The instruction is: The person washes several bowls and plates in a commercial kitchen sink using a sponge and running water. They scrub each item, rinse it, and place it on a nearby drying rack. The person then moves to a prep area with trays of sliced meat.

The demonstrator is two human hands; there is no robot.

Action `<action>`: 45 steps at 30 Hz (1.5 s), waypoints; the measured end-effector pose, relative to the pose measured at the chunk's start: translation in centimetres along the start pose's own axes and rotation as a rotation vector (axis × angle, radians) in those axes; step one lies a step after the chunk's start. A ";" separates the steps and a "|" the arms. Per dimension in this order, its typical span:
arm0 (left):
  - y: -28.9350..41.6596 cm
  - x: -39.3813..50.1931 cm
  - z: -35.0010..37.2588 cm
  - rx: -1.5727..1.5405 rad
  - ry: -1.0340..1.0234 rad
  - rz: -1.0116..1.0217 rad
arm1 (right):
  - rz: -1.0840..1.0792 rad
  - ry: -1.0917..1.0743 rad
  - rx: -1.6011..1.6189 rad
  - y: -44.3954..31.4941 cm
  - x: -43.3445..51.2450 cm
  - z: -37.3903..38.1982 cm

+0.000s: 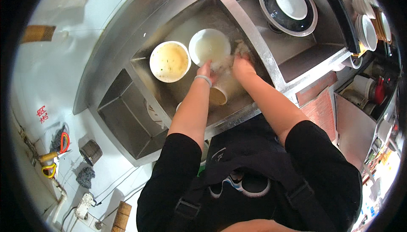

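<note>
Both hands are partly under cloudy water in the middle basin of a steel sink (270, 63). My left hand (208, 71), with a grey band at the wrist, is at the lower rim of a white bowl (210, 46); whether it grips the bowl is unclear. My right hand (243, 63) is to the right of that bowl, beside a pale, blurred scrubber or cloth (241, 47); its fingers are hidden. Left of the white bowl floats another bowl (169, 61) holding yellowish liquid with green bits. A tilted cup or bowl (218, 96) lies in the water below my hands.
The right basin holds a round pan or lid (265, 9) with a white bowl (291, 3) on it. Stacked white bowls (367, 33) stand at the far right. A dish (154, 112) shows in the left basin. Scissors (55, 160) and steel-wool scrubbers (86, 177) hang on the left wall.
</note>
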State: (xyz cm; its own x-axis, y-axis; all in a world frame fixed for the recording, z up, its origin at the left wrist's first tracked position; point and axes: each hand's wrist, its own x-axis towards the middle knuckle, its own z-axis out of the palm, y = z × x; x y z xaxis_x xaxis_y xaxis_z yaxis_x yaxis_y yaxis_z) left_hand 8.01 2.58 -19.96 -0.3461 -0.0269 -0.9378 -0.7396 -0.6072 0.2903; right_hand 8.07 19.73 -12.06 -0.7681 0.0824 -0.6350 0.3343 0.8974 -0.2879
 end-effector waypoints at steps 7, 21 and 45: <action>1.3 1.5 0.2 0.467 0.167 0.106 | 0.185 -0.242 -0.008 0.1 7.4 3.7; 7.2 -7.4 2.3 0.375 -0.597 0.517 | -1.197 0.525 -0.027 -6.6 -6.5 -9.7; 8.1 -13.0 0.0 1.086 -0.500 0.774 | -0.896 0.266 -0.002 -7.6 -0.3 -8.9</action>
State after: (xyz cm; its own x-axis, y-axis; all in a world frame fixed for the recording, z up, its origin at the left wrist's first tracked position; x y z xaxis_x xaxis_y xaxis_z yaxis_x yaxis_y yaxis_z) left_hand 6.52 -2.00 -5.42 -0.8556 0.3518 -0.3797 -0.2624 0.3374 0.9040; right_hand 0.92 16.69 -3.30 -0.8387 -0.5445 0.0088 -0.4442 0.6746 -0.5896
